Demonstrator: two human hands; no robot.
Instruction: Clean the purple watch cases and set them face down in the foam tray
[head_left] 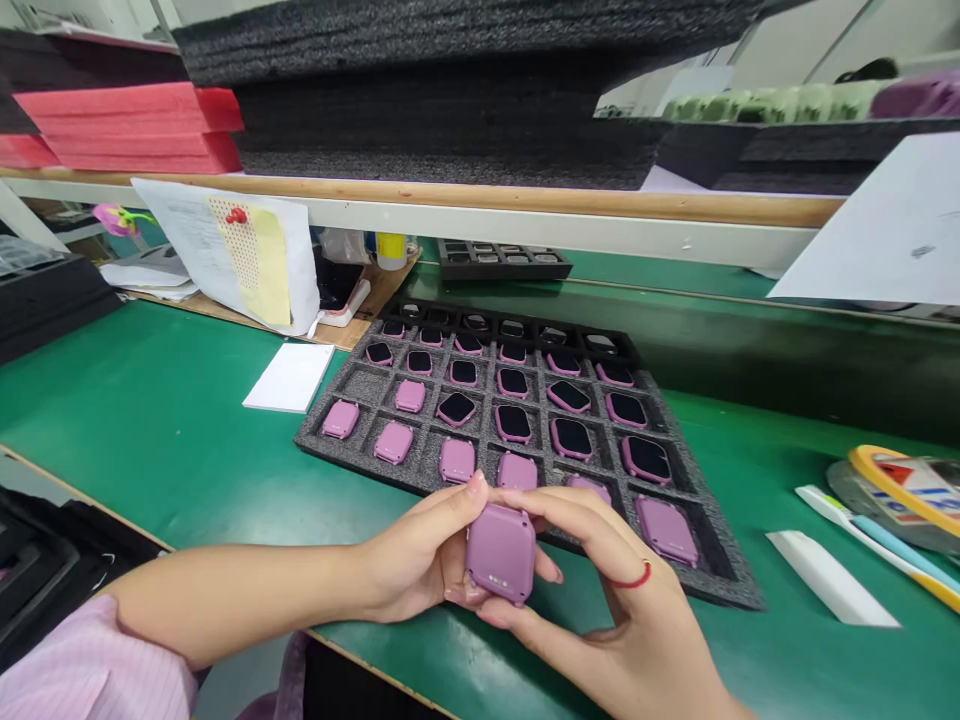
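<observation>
I see a pinkish-purple watch case [501, 552], a dark grey foam tray [731, 580], a green table [150, 420], red foam sheets [135, 125], a pink-striped sleeve [90, 670] and a red string ring [634, 580].

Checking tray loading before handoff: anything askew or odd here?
Yes: in the foam tray, second row from the front, one screen-up watch case sits rotated in its pocket; neighbours lie square. The left hand and right hand hold a purple case, back up.
</observation>
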